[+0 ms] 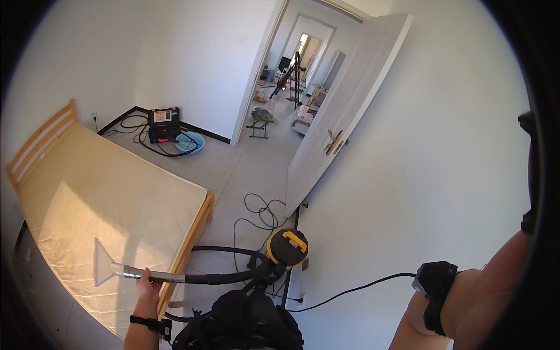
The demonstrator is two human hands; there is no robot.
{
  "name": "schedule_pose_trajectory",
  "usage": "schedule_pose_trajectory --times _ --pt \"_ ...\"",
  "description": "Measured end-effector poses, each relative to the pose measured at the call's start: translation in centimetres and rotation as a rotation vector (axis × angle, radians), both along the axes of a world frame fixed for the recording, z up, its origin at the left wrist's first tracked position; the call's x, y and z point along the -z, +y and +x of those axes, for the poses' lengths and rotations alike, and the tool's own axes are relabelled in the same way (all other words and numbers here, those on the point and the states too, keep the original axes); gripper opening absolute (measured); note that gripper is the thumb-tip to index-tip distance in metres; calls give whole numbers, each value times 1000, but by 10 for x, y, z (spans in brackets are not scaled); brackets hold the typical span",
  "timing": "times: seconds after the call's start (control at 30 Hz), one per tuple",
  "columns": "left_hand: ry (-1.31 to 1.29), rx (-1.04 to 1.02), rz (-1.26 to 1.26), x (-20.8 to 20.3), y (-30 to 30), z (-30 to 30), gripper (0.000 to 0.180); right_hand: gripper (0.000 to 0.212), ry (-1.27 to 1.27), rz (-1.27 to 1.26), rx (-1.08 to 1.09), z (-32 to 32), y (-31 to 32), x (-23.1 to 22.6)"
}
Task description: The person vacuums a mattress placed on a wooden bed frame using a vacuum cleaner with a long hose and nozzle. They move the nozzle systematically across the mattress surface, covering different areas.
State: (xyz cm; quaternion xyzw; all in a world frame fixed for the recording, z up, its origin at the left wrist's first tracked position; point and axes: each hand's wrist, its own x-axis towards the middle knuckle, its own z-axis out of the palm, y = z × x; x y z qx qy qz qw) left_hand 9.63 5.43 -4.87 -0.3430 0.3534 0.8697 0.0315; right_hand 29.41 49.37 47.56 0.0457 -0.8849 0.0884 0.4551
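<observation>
My left hand [149, 284] is closed around the metal tube of a vacuum wand [154, 275] above the near side of the mattress [111, 192]. On the wand's far end sits a clear, flared triangular nozzle [105, 265], over the mattress surface. A black hose [224, 278] runs from the wand toward a yellow and black vacuum cleaner [287, 247] on the floor. My right hand [496, 280] is raised close at the right edge, past a wrist strap with a small black box [434, 279]. Its fingers are out of sight, so what they touch cannot be seen.
A wooden bed frame [201, 219] surrounds the mattress. Loose black cable [262, 210] lies near the open door [350, 105]. An open black tool case [164, 123] and a light blue basin [190, 143] stand by the far wall. Beyond the doorway are a folding stool [261, 119] and a stepladder [296, 79].
</observation>
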Motion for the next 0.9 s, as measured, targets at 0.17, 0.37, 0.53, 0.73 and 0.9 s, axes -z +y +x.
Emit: schedule_pose_trajectory --times 0.17,0.37,0.53,0.73,0.9 --pt "60 -7 60 8 5 -15 22 50 69 121 -118 -14 -20 -11" --pt "-24 -129 64 -8 22 -27 26 49 126 158 -429 -67 -31 -45" --pt "-67 -262 13 -8 33 -40 27 49 -14 -102 -594 -180 7 -8" --pt "-175 -410 76 -13 62 -73 26 50 -619 37 -634 -349 33 183" --pt "-175 -420 100 -14 139 -126 32 93 -808 433 -835 -433 27 313"
